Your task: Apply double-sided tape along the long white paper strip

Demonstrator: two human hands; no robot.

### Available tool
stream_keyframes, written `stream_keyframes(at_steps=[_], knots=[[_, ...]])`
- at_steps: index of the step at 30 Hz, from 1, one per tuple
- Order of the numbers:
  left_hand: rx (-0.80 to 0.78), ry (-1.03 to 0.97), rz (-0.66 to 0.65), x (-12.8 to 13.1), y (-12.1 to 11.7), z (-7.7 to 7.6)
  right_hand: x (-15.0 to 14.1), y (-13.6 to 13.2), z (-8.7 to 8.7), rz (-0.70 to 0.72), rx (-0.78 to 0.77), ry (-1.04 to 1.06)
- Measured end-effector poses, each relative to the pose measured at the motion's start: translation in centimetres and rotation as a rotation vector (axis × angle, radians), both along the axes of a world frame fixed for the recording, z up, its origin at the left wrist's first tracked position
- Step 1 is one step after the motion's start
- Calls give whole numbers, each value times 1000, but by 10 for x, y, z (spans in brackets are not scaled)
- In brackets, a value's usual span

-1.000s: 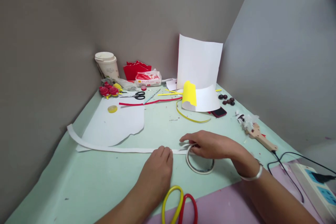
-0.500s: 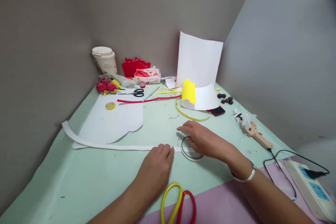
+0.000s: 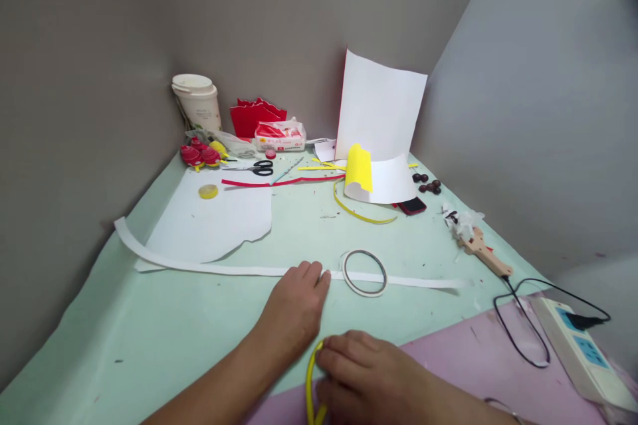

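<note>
A long white paper strip [image 3: 219,269] runs across the table, its left end curling up. My left hand [image 3: 294,302] presses on its middle, thumb and fingers held together on it. Just right of those fingertips, a thin roll of white tape [image 3: 366,293] lies flat on the strip. At the near edge, my right hand [image 3: 369,378] is closed over the handles of a pair of scissors [image 3: 310,378]. The yellow loop shows beside the fingers; the red loop and the blades are hidden or outside the view.
A white sheet [image 3: 214,226] lies at the left with a yellow tape roll [image 3: 208,192]. Black-handled scissors [image 3: 262,168] are farther back. A curved white card [image 3: 381,106] stands at the back. A glue gun [image 3: 483,252] and a power strip [image 3: 581,352] are at the right.
My right hand has left the tape roll and moved down toward me onto the scissors' handles. The tape roll now lies by itself on the strip. My left hand stays on the strip.
</note>
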State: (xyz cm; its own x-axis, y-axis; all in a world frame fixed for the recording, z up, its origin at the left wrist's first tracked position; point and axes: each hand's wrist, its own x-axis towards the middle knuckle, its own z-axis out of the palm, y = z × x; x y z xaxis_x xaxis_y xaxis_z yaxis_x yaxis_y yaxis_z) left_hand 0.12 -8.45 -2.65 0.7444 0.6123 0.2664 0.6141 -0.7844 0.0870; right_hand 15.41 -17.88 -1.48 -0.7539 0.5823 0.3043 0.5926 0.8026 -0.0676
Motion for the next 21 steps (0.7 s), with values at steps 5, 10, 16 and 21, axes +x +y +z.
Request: stream_keyframes(at_steps=[5, 10, 16, 21], knots=[[-6, 6, -3, -1, 1, 1, -5, -3, -1, 89, 108, -55], [-37, -13, -1, -1, 2, 2, -2, -8, -10, 108, 89, -71], [-52, -9, 19, -1, 1, 2, 9, -7, -3, 101, -158, -64], [-87, -68, 11, -2, 2, -1, 22, 55, 58, -22, -368, -12]])
